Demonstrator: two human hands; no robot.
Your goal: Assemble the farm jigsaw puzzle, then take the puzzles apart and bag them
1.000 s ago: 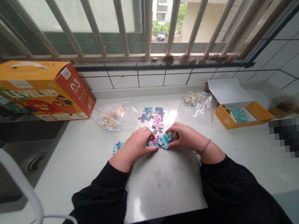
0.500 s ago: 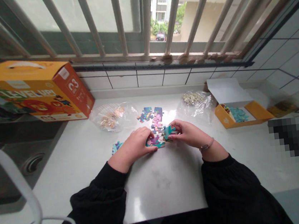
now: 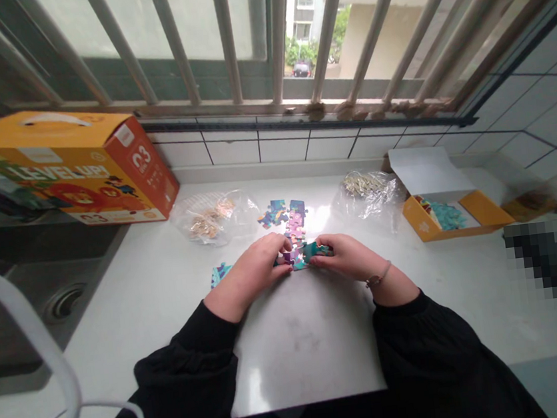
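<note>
On the white bench [image 3: 298, 341], an orange puzzle box [image 3: 73, 169] with a white handle lies at the far left, beside a steel sink [image 3: 42, 296] with its drain. Two clear plastic bags hold pale pieces: one bag [image 3: 212, 220] left of centre, the other bag [image 3: 367, 192] right of centre. Further right an open small orange box [image 3: 454, 212], lid flipped back, holds teal pieces. Window bars [image 3: 229, 40] run above a tiled ledge. A white curved tube [image 3: 37, 344] crosses the lower left corner of the view.

Between the bags a strip of joined puzzle pieces [image 3: 294, 224] lies flat, its long axis running away from the person toward the window; a small loose cluster [image 3: 272, 215] sits just to its left. A single teal piece [image 3: 220, 272] lies apart, just left of the left hand's wrist.

The left hand [image 3: 253, 272] rests on the near end of the strip, fingers [image 3: 277, 246] curled down and pinching the purple pieces there. The right hand [image 3: 349, 258] holds a teal puzzle piece [image 3: 316, 250] between thumb and fingers, closed on it; the piece lies roughly flat, its longer side running left to right, its left edge touching the near end of the strip. Nothing stands between the hands and the strip; both hands cover part of its near end.
</note>
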